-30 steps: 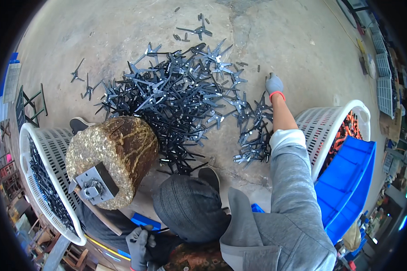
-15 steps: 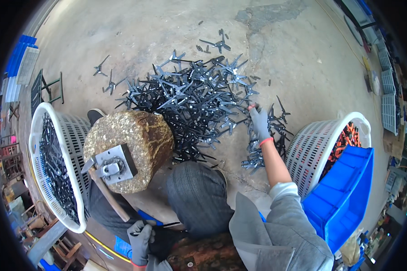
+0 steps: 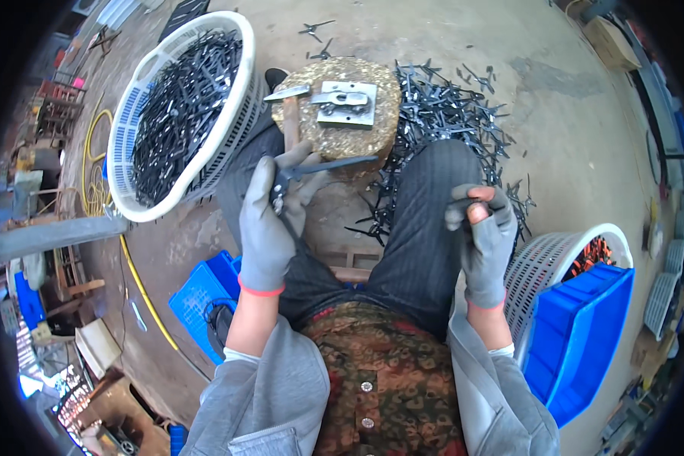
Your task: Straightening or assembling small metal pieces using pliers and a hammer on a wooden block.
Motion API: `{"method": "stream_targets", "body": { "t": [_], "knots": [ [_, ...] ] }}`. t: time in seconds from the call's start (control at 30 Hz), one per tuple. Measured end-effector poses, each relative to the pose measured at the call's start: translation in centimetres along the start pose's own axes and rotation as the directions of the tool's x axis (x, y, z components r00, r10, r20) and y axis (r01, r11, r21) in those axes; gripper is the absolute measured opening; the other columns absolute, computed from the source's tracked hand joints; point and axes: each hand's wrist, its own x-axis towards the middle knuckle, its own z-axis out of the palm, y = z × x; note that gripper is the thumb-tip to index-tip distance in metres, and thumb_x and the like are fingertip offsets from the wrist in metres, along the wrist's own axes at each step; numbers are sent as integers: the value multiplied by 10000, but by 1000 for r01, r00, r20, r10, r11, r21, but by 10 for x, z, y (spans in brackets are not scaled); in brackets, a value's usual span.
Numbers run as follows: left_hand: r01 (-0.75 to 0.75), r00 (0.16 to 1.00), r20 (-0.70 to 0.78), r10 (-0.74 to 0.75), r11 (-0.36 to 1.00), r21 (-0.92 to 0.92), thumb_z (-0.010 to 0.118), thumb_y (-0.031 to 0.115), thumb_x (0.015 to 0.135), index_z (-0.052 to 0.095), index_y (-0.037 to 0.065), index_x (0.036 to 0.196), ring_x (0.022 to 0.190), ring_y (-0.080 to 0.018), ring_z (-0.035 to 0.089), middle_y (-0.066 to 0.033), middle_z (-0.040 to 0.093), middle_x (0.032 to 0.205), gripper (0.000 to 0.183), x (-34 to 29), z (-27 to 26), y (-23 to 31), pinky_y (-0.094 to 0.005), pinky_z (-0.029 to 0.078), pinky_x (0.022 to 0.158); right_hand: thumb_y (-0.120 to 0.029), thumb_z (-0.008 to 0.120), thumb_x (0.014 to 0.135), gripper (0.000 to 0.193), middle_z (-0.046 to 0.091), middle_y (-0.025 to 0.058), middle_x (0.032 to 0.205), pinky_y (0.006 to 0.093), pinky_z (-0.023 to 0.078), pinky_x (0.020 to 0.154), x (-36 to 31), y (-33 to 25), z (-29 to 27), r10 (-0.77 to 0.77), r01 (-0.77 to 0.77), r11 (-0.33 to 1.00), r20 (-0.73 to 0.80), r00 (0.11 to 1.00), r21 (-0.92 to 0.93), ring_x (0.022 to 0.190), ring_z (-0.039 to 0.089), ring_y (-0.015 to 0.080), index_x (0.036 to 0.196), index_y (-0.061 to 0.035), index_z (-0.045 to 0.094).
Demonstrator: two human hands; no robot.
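Observation:
My left hand, in a grey glove, is closed round a black plier-shaped tool; one long arm of it points right. Over my right knee, my right hand is raised with its fingers curled together, pinching a small dark piece whose kind I cannot make out. Bare fingertips show through that glove. Just beyond the left hand, a stone-like block bears a metal plate with a fixture on top. A hammer leans on the block, its handle running down toward my left fingers.
A white basket of black tools stands left. Many similar tools lie heaped on the floor beyond my knees. At right, a blue bin leans by a white basket of orange-handled pieces. A blue crate and yellow hose lie lower left.
My view has swung left and down. My right hand has come back from the heap to over my knee with a small dark piece. My left hand has risen from my lap with the tool.

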Motion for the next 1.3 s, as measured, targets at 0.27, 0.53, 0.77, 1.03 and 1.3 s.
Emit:
{"method": "stream_targets", "body": {
  "t": [0.27,0.53,0.77,1.03,1.3],
  "knots": [
    [-584,796,480,369,676,449,440,183,969,577,-37,1166,1271,-240,392,-158,402,1377,325,-35,-21,24,-353,310,1045,-102,619,831,140,625,119,1014,237,438,779,-47,21,84,13,74,984,472,882,-165,875,564,113,898,11,573],
    [-299,936,316,153,820,489,221,368,1013,485,-51,1241,1239,-229,430,-157,420,1379,546,-41,-32,24,-342,337,1030,-155,681,756,180,592,134,1153,341,461,661,-41,28,106,-192,668,632,755,627,-394,866,621,257,836,-40,568],
    [-60,983,179,33,987,146,161,476,992,377,-44,1330,1248,-251,431,-168,427,1359,657,-53,-22,-2,-352,356,1028,-127,687,712,172,603,132,1119,356,457,631,-45,39,109,-173,785,466,828,533,-408,786,608,293,792,-55,554],
    [-126,979,184,89,971,204,121,497,982,388,-43,1306,1269,-260,407,-173,379,1391,683,-49,-19,-2,-357,332,1049,-146,683,737,175,624,91,1010,341,433,632,-48,30,91,-105,689,448,732,673,-570,797,606,273,800,-57,546],
    [-172,957,271,107,958,230,218,555,960,316,-25,1354,1243,-262,429,-204,430,1330,708,-47,-30,-9,-396,328,1054,-162,644,770,140,593,68,1041,368,426,641,-50,48,96,-114,780,431,830,546,-453,788,596,268,837,-75,557]
  ]
}}
